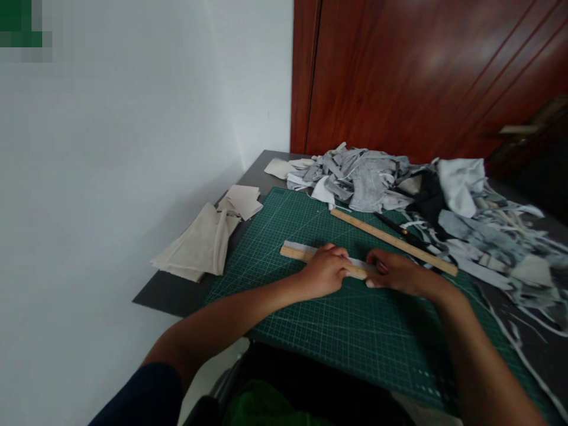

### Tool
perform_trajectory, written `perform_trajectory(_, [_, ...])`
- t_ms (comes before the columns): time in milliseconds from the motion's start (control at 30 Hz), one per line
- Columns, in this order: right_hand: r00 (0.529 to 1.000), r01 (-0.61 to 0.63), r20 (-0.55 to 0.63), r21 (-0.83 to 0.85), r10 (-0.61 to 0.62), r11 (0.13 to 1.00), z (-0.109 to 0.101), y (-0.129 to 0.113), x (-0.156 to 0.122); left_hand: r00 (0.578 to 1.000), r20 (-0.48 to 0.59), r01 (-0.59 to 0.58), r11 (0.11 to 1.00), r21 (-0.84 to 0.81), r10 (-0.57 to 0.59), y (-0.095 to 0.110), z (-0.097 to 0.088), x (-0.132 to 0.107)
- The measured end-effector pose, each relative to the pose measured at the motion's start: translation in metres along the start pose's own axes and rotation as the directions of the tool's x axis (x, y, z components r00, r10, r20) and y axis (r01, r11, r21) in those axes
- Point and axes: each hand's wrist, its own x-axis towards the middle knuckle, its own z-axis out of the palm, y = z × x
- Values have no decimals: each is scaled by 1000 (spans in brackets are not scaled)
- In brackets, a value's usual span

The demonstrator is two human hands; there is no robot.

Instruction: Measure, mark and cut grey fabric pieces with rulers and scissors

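A short wooden ruler [296, 254] lies slantwise on a green cutting mat [310, 319], with a strip of white fabric [299, 245] showing along its far edge. My left hand [326, 271] grips the ruler near its middle, fingers curled over the far side. At the ruler's right end, my right hand [393, 273] is closed with thumb and fingers on the ruler and strip; the exact hold is partly hidden. Beyond my hands a longer wooden ruler [394, 241] rests on the mat, and a dark, slim tool [393, 225] lies behind it.
Grey and white fabric scraps [364, 171] are heaped along the back and right of the dark table [171, 296]. Folded cream cloth [202, 239] and pale pieces [243, 201] lie at the left. A white wall [155, 106] and a reddish wooden door [399, 77] border the table.
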Motion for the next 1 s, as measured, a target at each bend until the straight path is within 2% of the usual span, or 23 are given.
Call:
perform_trajectory(167, [999, 2, 40, -14, -1, 1000, -12, 6, -6, 1000, -22, -11, 997, -71, 9, -9, 2, 3])
perform_trajectory(400, [994, 94, 56, 2, -94, 996, -19, 17, -12, 1000, -23, -14, 998, -56, 13, -10, 2, 2])
perform_trajectory(733, [996, 76, 43, 16, -76, 997, -21, 21, -8, 1000, -3, -6, 999, -45, 6, -8, 0, 5])
perform_trajectory(1000, [997, 49, 56, 6, -50, 999, -24, 13, -11, 1000, 7, -11, 998, -56, 12, -7, -3, 6])
